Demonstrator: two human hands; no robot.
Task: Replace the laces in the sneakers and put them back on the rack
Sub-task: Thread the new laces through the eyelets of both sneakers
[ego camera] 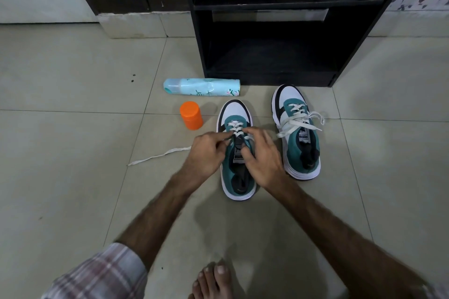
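Both hands work at the white flat lace [237, 128] of a teal, white and black sneaker [238, 153] on the tiled floor [73, 128]: the left hand [206, 150] pinches the lace, the right hand [261, 155] curls over the tongue. The matching laced sneaker [297, 131] stands just right, before the black wooden rack [267, 43]. An orange-capped jar [191, 115] and pale-blue spray can [201, 86] lie nearby.

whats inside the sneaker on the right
A dark rolled sock sits inside the right sneaker, under its tongue. How far it reaches toward the toe is hidden by the laced upper.
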